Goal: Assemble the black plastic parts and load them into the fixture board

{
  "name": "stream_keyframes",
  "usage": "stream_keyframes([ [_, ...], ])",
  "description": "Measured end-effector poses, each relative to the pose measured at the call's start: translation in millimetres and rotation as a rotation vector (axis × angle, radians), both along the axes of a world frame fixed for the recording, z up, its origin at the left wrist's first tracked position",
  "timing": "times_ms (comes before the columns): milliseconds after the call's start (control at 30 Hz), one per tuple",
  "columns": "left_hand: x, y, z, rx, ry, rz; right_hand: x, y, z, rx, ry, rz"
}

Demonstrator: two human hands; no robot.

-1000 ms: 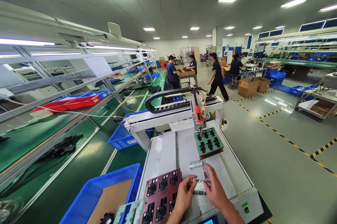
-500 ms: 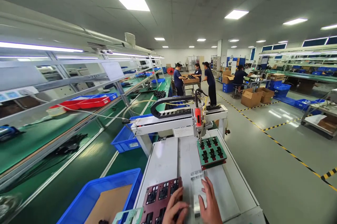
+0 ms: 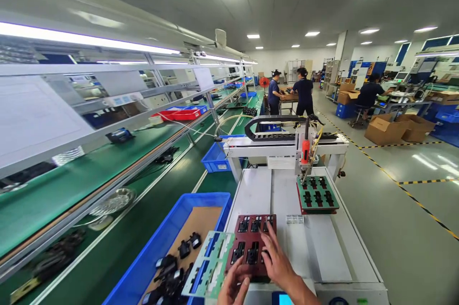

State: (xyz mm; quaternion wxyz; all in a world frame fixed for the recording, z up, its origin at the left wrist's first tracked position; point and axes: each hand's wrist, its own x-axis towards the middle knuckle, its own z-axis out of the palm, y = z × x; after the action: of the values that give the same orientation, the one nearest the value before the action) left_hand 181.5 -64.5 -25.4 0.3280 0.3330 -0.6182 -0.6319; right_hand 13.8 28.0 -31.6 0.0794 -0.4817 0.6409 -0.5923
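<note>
The dark red plate (image 3: 247, 236) lies on the near part of the white machine bed (image 3: 253, 188), and it carries black parts in its slots. The right hand (image 3: 278, 259) is above its right side, with the fingers spread and slightly bent. The left hand (image 3: 234, 283) is at its lower left corner, the fingers curved and the palm half open. I see nothing held in either hand; whether the fingertips touch the plate, I cannot tell.

Just beside the plate, on the left, is a light green frame (image 3: 215, 257), which reaches over the blue bin (image 3: 150, 250). In this bin, loose black pieces (image 3: 168, 266) lie on brown cardboard. To the right of the plate there is a small whitish strip (image 3: 294, 219). Farther back, a green plate (image 3: 317, 190) bears six black parts, near the red tool (image 3: 305, 151) of the machine. In the background, two persons stand at a cart and another one sits.
</note>
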Motion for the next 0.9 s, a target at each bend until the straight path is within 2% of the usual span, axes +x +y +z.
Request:
stream_keyframes([
  [67, -3, 4, 3.4, 0.004, -0.015, -0.002, -1, 0, 17.1, -0.053, -0.059, -0.026],
  [133, -8, 8, 12.9, 0.048, 0.006, -0.019, 0, 0, 43.6, -0.128, -0.225, -0.074],
  [233, -17, 14, 37.6, 0.250, 0.141, -0.189, 3, 4, 94.8, -0.237, -0.515, -0.140],
  [300, -22, 19, 55.9, 0.362, 0.214, -0.322, 4, 10, 127.6, -0.280, -0.616, -0.144],
  [367, -26, 26, 69.7, 0.406, 0.248, -0.373, 4, 19, 153.1, -0.301, -0.664, -0.138],
  [433, -29, 34, 76.9, 0.432, 0.268, -0.369, 3, 28, 169.4, -0.309, -0.688, -0.141],
  [500, -29, 40, 78.9, 0.466, 0.276, -0.399, 2, 37, 178.0, -0.310, -0.706, -0.153],
  [633, -26, 50, 82.9, 0.507, 0.246, -0.473, 1, 50, 183.6, -0.295, -0.717, -0.168],
  [767, -20, 56, 99.8, 0.561, 0.225, -0.474, 6, 58, 183.8, -0.256, -0.686, -0.135],
  [900, -16, 54, 118.2, 0.410, 0.188, -0.432, 17, 61, 180.7, -0.320, -0.671, -0.071],
])
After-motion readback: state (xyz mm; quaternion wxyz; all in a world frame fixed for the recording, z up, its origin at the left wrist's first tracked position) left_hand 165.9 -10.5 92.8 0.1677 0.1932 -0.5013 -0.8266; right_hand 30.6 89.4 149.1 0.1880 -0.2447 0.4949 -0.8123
